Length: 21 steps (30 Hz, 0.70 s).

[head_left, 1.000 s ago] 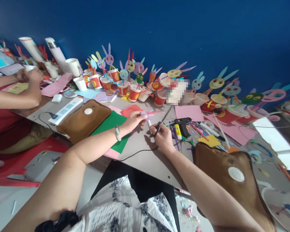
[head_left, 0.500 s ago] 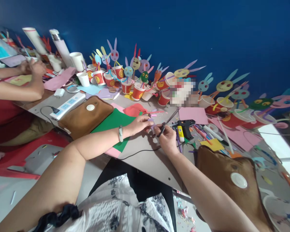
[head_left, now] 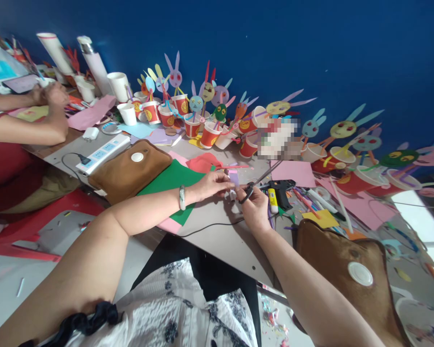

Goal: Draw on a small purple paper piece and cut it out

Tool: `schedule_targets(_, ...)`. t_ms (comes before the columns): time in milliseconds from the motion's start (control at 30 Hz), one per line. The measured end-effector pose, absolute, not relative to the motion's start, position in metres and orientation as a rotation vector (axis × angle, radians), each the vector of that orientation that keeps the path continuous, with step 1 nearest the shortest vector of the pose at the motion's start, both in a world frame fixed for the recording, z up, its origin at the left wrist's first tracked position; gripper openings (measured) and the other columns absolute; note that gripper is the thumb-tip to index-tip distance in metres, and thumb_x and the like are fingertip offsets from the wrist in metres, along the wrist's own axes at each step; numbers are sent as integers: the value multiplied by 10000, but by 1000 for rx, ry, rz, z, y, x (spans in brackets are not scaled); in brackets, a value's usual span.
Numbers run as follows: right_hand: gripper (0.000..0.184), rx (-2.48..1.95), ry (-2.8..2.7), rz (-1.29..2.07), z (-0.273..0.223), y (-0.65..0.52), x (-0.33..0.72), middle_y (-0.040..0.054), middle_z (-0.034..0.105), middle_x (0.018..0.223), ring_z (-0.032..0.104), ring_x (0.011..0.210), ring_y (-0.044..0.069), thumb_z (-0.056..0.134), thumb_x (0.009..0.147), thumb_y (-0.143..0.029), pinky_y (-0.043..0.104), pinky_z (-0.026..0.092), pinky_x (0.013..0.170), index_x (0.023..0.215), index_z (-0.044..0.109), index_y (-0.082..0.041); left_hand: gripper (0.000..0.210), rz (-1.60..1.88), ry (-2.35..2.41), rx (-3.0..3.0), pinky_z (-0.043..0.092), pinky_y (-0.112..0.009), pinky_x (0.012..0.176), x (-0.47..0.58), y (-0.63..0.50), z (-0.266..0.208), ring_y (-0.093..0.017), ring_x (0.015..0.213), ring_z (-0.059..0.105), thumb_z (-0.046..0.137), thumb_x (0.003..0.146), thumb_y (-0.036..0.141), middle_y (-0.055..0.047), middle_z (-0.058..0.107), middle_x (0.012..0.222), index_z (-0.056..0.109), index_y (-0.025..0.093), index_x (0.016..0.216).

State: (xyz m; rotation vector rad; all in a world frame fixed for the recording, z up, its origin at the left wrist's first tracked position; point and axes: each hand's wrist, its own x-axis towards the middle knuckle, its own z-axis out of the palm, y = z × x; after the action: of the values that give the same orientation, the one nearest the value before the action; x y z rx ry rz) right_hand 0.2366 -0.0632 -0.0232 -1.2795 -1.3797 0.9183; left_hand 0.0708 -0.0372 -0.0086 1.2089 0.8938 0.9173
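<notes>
**Paper piece pinched, scissors held at its edge**

Left hand (head_left: 211,184): fingers closed in a pinch on a small lilac paper piece (head_left: 233,177), which stands up from the fingertips, clear of the table (head_left: 217,236); judged so that its free edge stays open to the blades. Right hand (head_left: 252,202): closed through the loops of the black-handled scissors (head_left: 255,184), just to the right of the paper; blades point away from the hand toward the far wall. Whether the blades touch the paper cannot be told.

Beyond the right hand: a black glue gun (head_left: 282,187) and a yellow glue stick (head_left: 273,200), both near. Behind the left wrist: green card (head_left: 169,180) lying flat, next to a brown pouch (head_left: 132,168). Farther off, a row of red paper cups (head_left: 210,135) with rabbit figures along the wall. Far left: another person's hands (head_left: 50,94), well apart.
</notes>
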Motion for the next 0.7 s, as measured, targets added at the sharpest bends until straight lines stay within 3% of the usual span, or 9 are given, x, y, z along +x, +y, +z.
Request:
schedule_targets(200,236,-1275,-1347,916,-27,-61,238,-5,602,599,540,587,146,656,801,-390,289,452,607,708,679,-174,336,934,885,1182,386,-200,489,71,-37,-9,-49,501,513,782,761,366,40,530,622,570,112,701)
schedule_targets(700,234,-1246,-1252,1065,-34,-54,240,-10,582,585,527,564,139,737,728,-401,279,423,558,681,653,-187,281,931,897,1285,428,-188,510,69,-36,-13,-50,507,528,664,874,323,32,554,598,565,122,705)
